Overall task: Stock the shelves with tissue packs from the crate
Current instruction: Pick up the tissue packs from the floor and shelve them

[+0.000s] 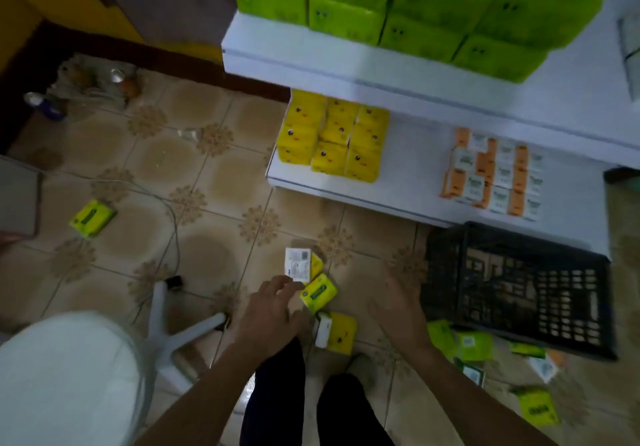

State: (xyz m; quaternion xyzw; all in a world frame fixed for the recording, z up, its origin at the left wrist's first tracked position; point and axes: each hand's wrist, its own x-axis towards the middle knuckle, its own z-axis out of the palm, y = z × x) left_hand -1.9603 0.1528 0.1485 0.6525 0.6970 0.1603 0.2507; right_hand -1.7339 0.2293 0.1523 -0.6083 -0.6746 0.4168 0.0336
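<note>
Tissue packs point(318, 293) are lying on the floor point(207, 175) just beside the left grip point(268, 310), which is reaching loosely spread; right grip point(398, 307) is hovering spread beside the crate point(519, 289).

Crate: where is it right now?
Head view, right side: the black crate sits on the floor in front of the lower shelf, just right of the right hand, with loose green packs by its near left corner.
</note>
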